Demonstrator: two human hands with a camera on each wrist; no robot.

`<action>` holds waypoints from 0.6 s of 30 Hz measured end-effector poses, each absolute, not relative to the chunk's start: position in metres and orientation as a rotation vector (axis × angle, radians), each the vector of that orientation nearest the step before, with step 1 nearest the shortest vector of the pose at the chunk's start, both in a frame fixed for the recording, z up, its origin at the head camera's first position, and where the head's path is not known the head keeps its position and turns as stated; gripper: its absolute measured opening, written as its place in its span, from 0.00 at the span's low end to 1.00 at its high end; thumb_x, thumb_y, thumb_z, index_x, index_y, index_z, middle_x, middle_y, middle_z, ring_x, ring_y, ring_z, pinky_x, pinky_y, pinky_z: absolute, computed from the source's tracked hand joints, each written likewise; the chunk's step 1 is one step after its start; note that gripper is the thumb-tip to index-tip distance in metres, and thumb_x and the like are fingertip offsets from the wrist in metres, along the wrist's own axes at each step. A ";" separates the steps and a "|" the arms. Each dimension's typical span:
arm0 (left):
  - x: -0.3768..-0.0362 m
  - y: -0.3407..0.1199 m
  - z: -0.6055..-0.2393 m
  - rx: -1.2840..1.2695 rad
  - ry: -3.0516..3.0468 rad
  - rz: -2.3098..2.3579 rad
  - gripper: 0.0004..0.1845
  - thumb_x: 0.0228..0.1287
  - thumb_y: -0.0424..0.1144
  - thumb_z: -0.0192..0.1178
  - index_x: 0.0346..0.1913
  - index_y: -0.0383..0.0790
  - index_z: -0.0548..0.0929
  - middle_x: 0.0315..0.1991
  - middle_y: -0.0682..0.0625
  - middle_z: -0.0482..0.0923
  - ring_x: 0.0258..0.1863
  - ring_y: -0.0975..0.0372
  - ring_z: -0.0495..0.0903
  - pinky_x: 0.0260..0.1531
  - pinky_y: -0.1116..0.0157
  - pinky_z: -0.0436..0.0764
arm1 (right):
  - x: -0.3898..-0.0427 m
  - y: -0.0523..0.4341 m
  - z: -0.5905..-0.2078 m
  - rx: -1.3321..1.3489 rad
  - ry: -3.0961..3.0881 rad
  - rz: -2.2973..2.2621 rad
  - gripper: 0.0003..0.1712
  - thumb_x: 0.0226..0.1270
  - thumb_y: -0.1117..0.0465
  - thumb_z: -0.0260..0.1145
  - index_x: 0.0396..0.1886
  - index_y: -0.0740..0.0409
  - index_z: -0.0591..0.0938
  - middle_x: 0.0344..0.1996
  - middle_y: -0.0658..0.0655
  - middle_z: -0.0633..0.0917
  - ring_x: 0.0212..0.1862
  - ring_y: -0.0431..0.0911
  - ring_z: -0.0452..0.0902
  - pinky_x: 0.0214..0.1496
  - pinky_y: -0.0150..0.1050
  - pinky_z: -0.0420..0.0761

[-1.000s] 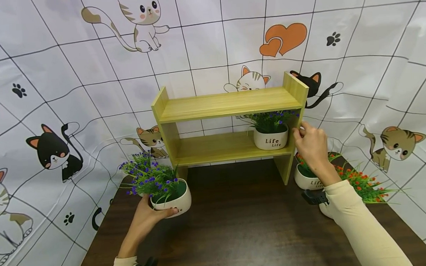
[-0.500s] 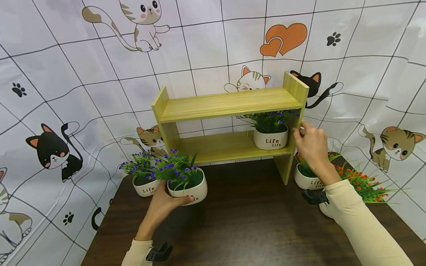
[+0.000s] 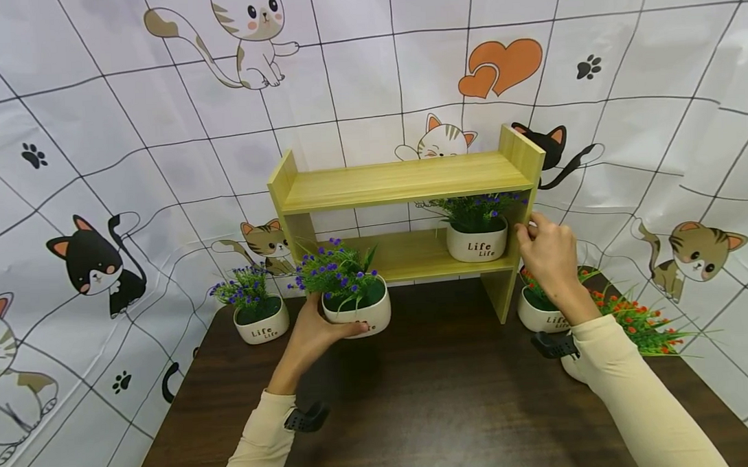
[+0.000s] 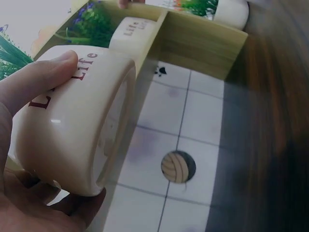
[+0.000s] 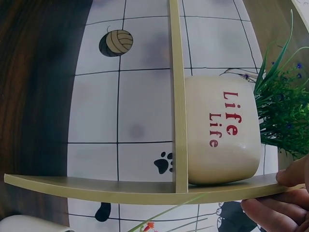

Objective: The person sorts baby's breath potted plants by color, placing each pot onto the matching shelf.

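My left hand (image 3: 315, 332) grips a white flower pot (image 3: 367, 315) with purple flowers, its thumb across the "Life" lettering on the front. The pot is off the table, in front of the left part of the wooden shelf (image 3: 403, 181). In the left wrist view the pot's underside shows, and fingers curl beneath the pot (image 4: 72, 121). With thumb and fingers my right hand (image 3: 548, 251) pinches the front edge of the shelf's right side panel (image 5: 231, 194). A second purple-flowered pot (image 3: 477, 242) stands on the lower board, at its right end.
Another purple-flowered pot (image 3: 261, 321) stands on the dark table (image 3: 430, 410), left of the shelf. To the right are two pots with red-orange flowers (image 3: 637, 324), partly hidden by my right arm. A cat-patterned sheet (image 3: 356, 76) hangs behind the shelf.
My left hand has carried its pot right and upward, from beside the left table pot to in front of the shelf. The left table pot is now uncovered. My right hand stays put.
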State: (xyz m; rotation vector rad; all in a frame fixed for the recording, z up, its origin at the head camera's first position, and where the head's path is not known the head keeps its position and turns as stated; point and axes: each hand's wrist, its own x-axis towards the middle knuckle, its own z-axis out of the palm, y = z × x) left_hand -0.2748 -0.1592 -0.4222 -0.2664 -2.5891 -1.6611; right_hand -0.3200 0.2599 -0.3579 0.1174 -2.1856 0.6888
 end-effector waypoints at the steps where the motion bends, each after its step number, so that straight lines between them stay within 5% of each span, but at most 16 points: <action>1: -0.277 -0.155 -0.421 -0.273 -2.586 -1.659 0.58 0.46 0.51 0.86 0.80 0.43 0.65 0.72 0.41 0.75 0.69 0.47 0.78 0.69 0.42 0.77 | -0.320 0.260 -0.358 0.118 -2.186 0.687 0.14 0.74 0.68 0.66 0.49 0.78 0.86 0.29 0.72 0.90 0.28 0.72 0.86 0.35 0.68 0.83; 18: -0.311 -0.106 -0.387 -0.497 -2.474 -1.663 0.55 0.45 0.48 0.87 0.77 0.49 0.69 0.68 0.46 0.79 0.66 0.49 0.81 0.67 0.43 0.78 | -0.319 0.260 -0.358 0.124 -2.181 0.685 0.14 0.74 0.69 0.65 0.49 0.78 0.86 0.30 0.73 0.90 0.29 0.72 0.87 0.36 0.68 0.84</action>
